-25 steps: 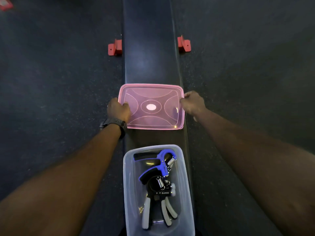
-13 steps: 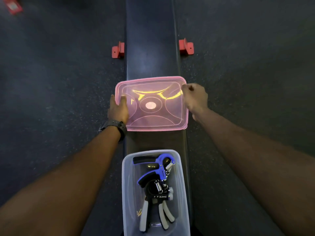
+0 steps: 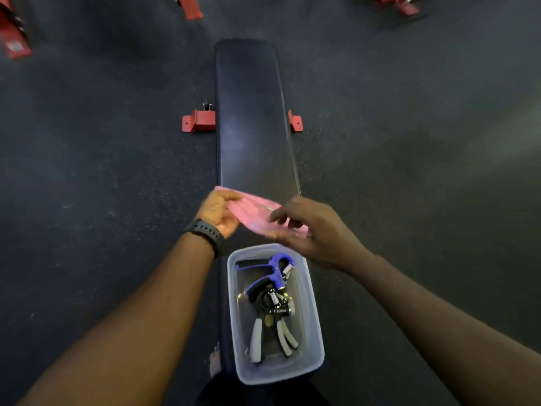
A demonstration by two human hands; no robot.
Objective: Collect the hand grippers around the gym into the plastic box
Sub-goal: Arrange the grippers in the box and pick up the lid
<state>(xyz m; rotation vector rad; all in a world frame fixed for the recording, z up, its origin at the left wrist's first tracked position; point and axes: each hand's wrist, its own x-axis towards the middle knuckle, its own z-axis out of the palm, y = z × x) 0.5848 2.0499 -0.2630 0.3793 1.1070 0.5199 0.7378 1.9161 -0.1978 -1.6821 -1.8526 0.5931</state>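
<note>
A clear plastic box (image 3: pixel 313 326) stands on the near end of a black bench (image 3: pixel 251 118). Inside lie a blue hand gripper (image 3: pixel 272 271) and grey-handled hand grippers (image 3: pixel 272 323). The pink lid (image 3: pixel 251 210) is lifted off the bench and tilted steeply, just beyond the box's far rim. My left hand (image 3: pixel 218 210) grips the lid's left edge; a dark watch is on that wrist. My right hand (image 3: pixel 307 227) holds the lid's right side, fingers over its top face.
Red bench feet (image 3: pixel 197 123) stick out on both sides of the bench. More red equipment (image 3: pixel 13 36) lies at the far left and top edge. A dark rubber floor (image 3: pixel 409 142) surrounds the bench.
The lid, flat on the bench a second ago, has been lifted, tilted and brought nearer the box by both hands. The view has pulled back and shows the whole bench.
</note>
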